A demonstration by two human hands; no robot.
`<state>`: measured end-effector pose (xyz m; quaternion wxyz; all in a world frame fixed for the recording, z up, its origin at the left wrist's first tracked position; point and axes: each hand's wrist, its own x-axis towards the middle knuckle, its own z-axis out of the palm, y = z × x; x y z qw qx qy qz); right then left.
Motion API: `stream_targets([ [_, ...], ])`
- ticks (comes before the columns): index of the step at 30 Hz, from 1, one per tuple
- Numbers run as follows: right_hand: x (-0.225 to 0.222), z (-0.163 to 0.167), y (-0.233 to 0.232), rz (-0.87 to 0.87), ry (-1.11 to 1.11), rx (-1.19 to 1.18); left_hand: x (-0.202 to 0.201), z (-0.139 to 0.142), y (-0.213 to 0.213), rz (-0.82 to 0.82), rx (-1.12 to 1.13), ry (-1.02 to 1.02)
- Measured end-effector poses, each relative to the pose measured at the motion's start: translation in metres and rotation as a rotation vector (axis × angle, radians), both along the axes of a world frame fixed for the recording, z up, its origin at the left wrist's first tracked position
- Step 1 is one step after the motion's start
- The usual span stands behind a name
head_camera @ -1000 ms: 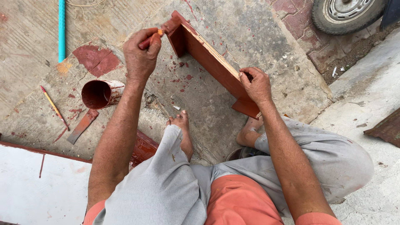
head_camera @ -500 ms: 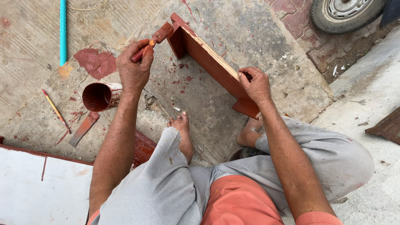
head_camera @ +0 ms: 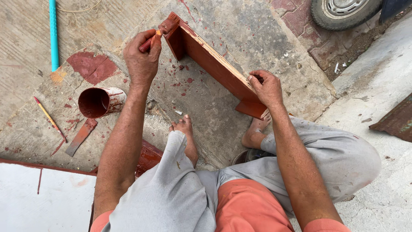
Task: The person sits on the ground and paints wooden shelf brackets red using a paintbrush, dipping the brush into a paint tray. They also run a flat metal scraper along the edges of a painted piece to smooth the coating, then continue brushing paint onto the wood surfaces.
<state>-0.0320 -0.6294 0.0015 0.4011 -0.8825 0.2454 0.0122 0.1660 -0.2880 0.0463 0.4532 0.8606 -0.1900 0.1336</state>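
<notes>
A person squats barefoot on a paint-spattered concrete floor (head_camera: 223, 111), coating a wooden frame (head_camera: 214, 68) in red-brown paint. The left hand (head_camera: 142, 58) has its fingers closed around a brush (head_camera: 161, 32), whose bristles touch the frame's far corner. The right hand (head_camera: 267, 88) grips the frame's upper edge near its close end, fingers curled over the top and holding the piece on edge in front of the feet. The long face turned toward the painter and both short end pieces already look fully red, while the narrow top edge shows bare, pale wood along most of its length. The far side of the frame is hidden, so whether it has been painted cannot be told. By that evidence the work appears well advanced, with the top edge and perhaps the far corner left to cover. A paint can (head_camera: 101, 102) lies tipped on its side just beside the left forearm, a stir stick (head_camera: 80, 136) near it, a pencil (head_camera: 49, 118) a little farther left. A blue pipe (head_camera: 53, 34) lies well apart.
</notes>
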Motion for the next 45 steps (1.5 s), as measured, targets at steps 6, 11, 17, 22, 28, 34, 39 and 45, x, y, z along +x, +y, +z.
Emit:
stream_targets([
  [6, -0.01, -0.014, 0.002, -0.077, -0.015, 0.047, -0.026, -0.018, -0.019, -0.195, 0.099, 0.192],
  [11, -0.009, -0.016, 0.0, -0.121, -0.018, 0.078, -0.028, -0.021, -0.015, -0.215, 0.026, 0.037],
  [17, -0.007, -0.013, 0.003, -0.111, -0.061, 0.061, -0.014, -0.019, -0.007, -0.039, 0.112, -0.001],
  [22, -0.009, -0.016, 0.001, -0.097, -0.078, 0.094, -0.039, -0.019, -0.015, -0.24, 0.142, -0.183],
  [28, -0.009, -0.018, 0.002, -0.109, -0.098, 0.09, -0.031, -0.01, -0.014, 0.017, 0.063, -0.052],
  [34, -0.009, -0.023, -0.002, -0.131, -0.084, 0.116, -0.06, -0.01, -0.032, -0.303, 0.115, 0.005],
  [39, -0.009, -0.022, 0.0, -0.136, -0.047, 0.101, -0.028, -0.009, -0.015, -0.211, 0.061, 0.135],
  [45, -0.006, -0.019, 0.002, -0.137, -0.043, 0.111, 0.009, 0.003, 0.016, 0.059, -0.042, 0.011],
])
